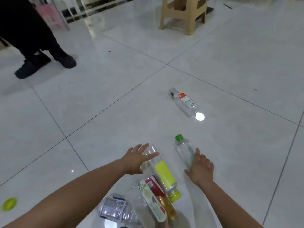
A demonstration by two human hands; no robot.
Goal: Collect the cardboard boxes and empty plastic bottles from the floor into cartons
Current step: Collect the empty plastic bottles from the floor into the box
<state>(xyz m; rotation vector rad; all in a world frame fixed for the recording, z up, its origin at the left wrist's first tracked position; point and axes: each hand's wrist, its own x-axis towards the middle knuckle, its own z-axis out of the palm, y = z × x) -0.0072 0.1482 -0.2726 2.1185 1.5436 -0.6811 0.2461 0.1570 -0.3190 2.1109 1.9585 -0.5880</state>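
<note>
Left hand [136, 159] spread wide above yellow-label bottle [164, 173]; right hand [201, 170] on green-capped bottle [183, 148], grip unclear. Wrap each mid-body before lifting.

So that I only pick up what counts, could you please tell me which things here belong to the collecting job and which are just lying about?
Belong to the job: green-capped bottle, yellow-labelled bottle, red-and-white-labelled bottle, blue-labelled bottle, leaf-print bottle, red-labelled bottle.

Just lying about: beige plastic stool, green disc, another person's black shoes.
</note>
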